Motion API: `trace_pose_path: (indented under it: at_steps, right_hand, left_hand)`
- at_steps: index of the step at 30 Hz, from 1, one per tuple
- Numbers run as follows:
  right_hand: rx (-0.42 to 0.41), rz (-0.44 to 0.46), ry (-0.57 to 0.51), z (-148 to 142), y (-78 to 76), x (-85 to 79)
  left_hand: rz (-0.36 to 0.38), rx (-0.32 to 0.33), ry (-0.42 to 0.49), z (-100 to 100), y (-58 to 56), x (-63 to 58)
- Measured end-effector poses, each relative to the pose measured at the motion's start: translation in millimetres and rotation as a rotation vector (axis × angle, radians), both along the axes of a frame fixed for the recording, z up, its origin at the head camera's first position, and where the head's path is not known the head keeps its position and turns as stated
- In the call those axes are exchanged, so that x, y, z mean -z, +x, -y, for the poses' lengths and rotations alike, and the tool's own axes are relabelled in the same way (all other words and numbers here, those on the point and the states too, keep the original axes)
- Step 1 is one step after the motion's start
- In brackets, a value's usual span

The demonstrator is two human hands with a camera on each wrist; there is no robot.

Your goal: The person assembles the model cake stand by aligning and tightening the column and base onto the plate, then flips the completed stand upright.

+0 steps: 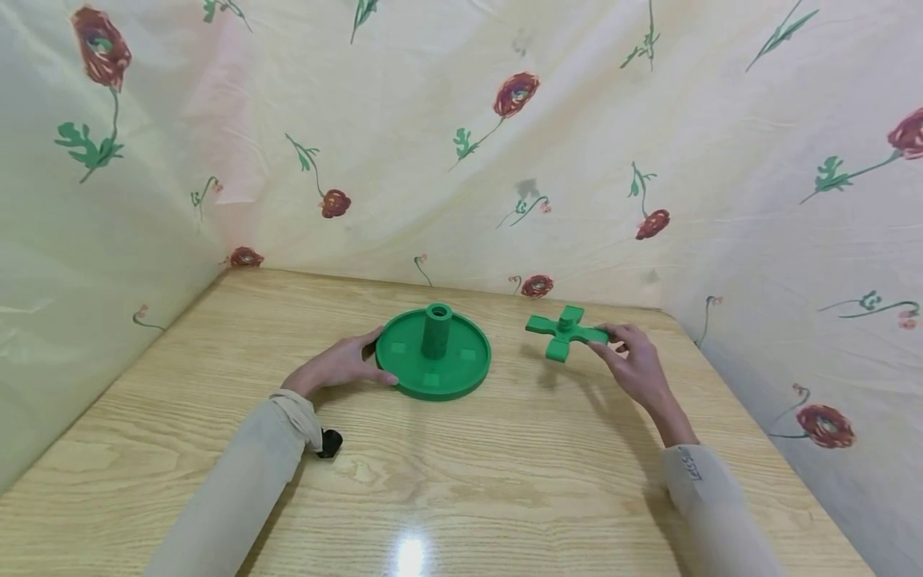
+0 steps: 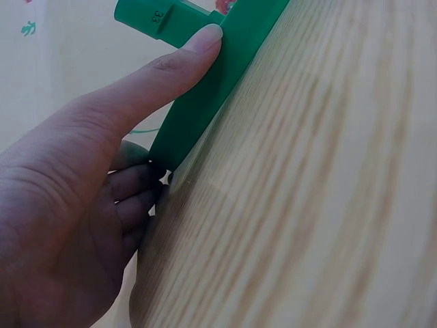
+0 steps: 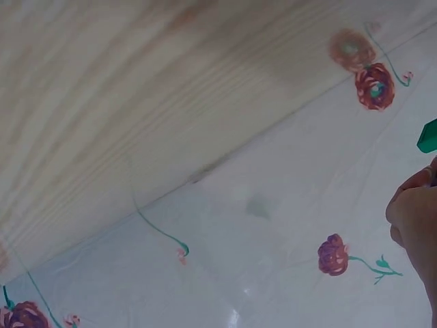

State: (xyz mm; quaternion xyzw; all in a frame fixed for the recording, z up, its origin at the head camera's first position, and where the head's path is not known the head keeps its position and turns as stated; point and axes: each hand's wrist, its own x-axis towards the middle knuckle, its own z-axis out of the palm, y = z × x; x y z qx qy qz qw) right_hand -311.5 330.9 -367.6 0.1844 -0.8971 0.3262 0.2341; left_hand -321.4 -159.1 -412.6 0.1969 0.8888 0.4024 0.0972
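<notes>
A green round tray-like base [image 1: 461,377] with a raised rim and an upright hollow post [image 1: 436,332] in its middle stands on the table. My left hand [image 1: 342,365] grips its left edge, with the thumb at the near side and the fingers at the far side. In the left wrist view the thumb [image 2: 205,39] presses on the green rim [image 2: 205,96]. My right hand [image 1: 634,365] pinches one arm of a green four-armed cross piece [image 1: 568,328] above the table, right of the base. Only a corner of green and part of that hand [image 3: 416,212] show in the right wrist view.
The wooden table [image 1: 461,481] is bordered at the back and sides by a flower-patterned sheet [image 1: 404,160]. A small black object [image 1: 330,443] is by the left sleeve cuff. Pale flat squares [image 1: 431,379] mark the base's floor.
</notes>
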Motion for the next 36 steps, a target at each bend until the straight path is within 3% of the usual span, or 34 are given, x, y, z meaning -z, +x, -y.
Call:
trace_pose_path:
  at_steps: [24,36]
  right_hand:
    - [-0.082,-0.03,-0.108,49.9,-12.4,-4.9]
    - [-0.151,0.028,-0.22,76.2,-10.9,-8.0]
  left_hand:
    - [-0.013,0.009,-0.013,0.2,-0.5,2.4]
    - [-0.041,0.025,-0.006,0.6,-2.9,4.0]
